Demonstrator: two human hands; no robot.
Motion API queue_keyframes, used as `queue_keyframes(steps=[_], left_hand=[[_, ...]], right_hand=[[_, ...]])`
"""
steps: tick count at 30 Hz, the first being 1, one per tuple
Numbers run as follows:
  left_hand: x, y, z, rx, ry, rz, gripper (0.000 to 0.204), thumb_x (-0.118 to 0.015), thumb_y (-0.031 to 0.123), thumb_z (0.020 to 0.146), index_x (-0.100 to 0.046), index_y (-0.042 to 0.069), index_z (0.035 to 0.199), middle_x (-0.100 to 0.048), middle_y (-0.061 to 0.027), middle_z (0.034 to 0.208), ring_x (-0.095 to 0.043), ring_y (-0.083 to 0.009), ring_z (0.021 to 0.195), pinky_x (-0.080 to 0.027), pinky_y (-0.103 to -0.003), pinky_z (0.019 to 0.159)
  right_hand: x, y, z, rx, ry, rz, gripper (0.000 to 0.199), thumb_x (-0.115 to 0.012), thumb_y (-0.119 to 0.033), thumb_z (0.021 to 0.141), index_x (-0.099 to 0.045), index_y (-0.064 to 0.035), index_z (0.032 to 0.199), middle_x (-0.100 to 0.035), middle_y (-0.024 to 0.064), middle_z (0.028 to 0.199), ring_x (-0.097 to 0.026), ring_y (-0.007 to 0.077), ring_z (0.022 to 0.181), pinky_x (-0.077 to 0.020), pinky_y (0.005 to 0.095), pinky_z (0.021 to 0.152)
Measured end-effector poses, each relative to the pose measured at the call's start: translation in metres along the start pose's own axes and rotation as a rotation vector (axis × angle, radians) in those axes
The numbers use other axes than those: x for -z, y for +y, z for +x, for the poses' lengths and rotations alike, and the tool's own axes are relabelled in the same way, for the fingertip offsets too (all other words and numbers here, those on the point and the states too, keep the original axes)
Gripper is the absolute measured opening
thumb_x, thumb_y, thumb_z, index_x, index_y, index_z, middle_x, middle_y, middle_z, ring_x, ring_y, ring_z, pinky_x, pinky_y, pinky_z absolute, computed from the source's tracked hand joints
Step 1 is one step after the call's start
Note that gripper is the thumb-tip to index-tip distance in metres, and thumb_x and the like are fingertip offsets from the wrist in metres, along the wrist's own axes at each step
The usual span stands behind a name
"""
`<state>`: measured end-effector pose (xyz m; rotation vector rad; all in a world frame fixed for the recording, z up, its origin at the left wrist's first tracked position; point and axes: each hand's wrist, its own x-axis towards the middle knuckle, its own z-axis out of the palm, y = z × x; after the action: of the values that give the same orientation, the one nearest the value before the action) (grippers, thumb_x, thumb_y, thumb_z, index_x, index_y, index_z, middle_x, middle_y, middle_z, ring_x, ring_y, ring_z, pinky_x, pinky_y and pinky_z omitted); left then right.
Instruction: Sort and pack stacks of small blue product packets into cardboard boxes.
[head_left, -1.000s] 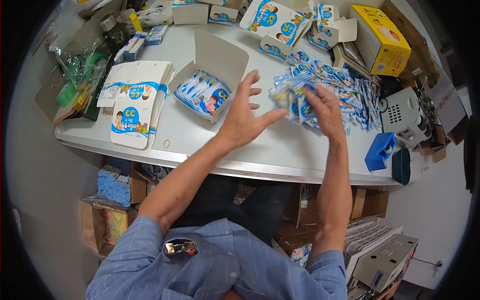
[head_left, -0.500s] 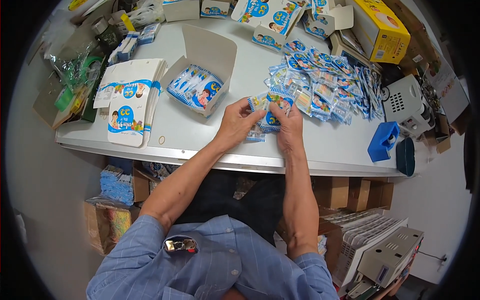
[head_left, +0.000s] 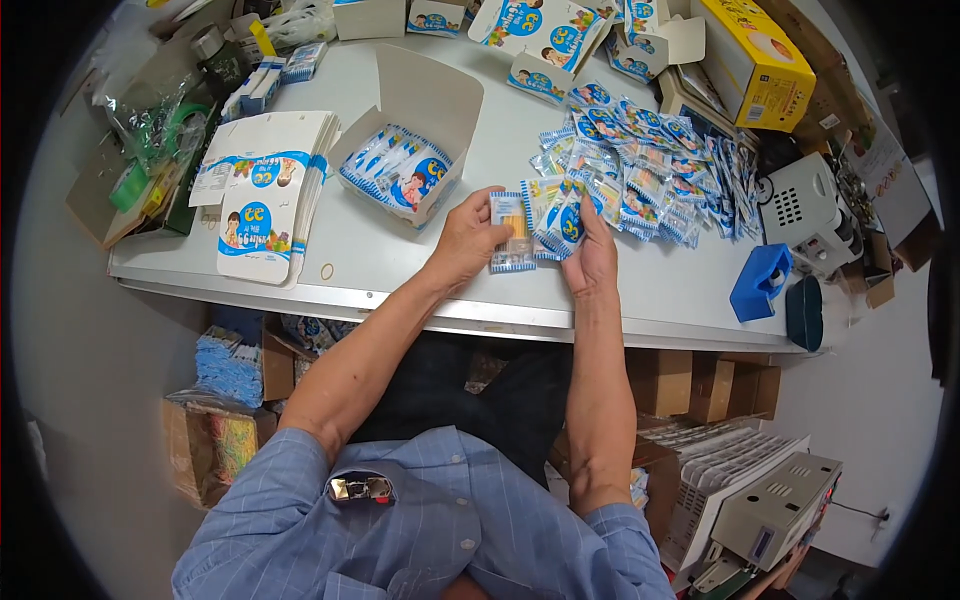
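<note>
Where both hands reached into the sachet pile [head_left: 650,165] a second ago, they now sit at the table's [head_left: 400,290] near edge: left hand [head_left: 468,238] pinches one sachet [head_left: 510,232], long axis pointing away; right hand [head_left: 592,262] grips a fanned bunch [head_left: 560,215], gathered for sorting.

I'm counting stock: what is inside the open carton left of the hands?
The open carton holds a row of blue-and-white sachets, standing tilted. Anything beneath them, and the exact count, is hidden.
</note>
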<state>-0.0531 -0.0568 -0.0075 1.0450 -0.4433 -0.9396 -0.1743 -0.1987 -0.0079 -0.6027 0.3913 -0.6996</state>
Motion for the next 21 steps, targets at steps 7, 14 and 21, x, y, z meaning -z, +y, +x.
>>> queue_keyframes(steps=[7, 14, 21], left_hand=[[-0.003, 0.001, 0.002, -0.037, 0.203, -0.293, 0.023, -0.062, 0.007, 0.098, -0.061, -0.004, 0.118, -0.070, -0.0109, 0.107, -0.069, -0.0169, 0.096, -0.057, -0.030, 0.085], [0.004, 0.016, -0.003, 0.180, 0.018, -0.203, 0.030, -0.066, 0.010, 0.097, -0.060, -0.004, 0.123, -0.069, -0.0136, 0.118, -0.070, -0.0214, 0.105, -0.059, -0.035, 0.090], [0.000, 0.012, -0.003, 0.117, 0.057, -0.049, 0.033, -0.072, 0.001, 0.089, -0.062, -0.006, 0.120, -0.072, -0.0140, 0.111, -0.072, -0.0212, 0.096, -0.060, -0.034, 0.085]], right_hand=[[-0.012, 0.002, -0.008, -0.038, -0.024, -0.367, 0.033, -0.064, -0.018, 0.101, -0.061, 0.0021, 0.126, -0.070, 0.0093, 0.115, -0.070, 0.0149, 0.098, -0.0600, 0.0301, 0.083], [-0.018, 0.002, -0.012, -0.077, -0.038, -0.495, 0.029, -0.067, -0.020, 0.099, -0.067, 0.0022, 0.117, -0.073, 0.0063, 0.103, -0.070, 0.0114, 0.085, -0.0597, 0.0259, 0.073], [-0.025, 0.010, -0.021, 0.060, 0.060, -0.488, 0.030, -0.069, -0.019, 0.097, -0.067, 0.0021, 0.118, -0.073, 0.0064, 0.101, -0.069, 0.0100, 0.084, -0.0580, 0.0247, 0.072]])
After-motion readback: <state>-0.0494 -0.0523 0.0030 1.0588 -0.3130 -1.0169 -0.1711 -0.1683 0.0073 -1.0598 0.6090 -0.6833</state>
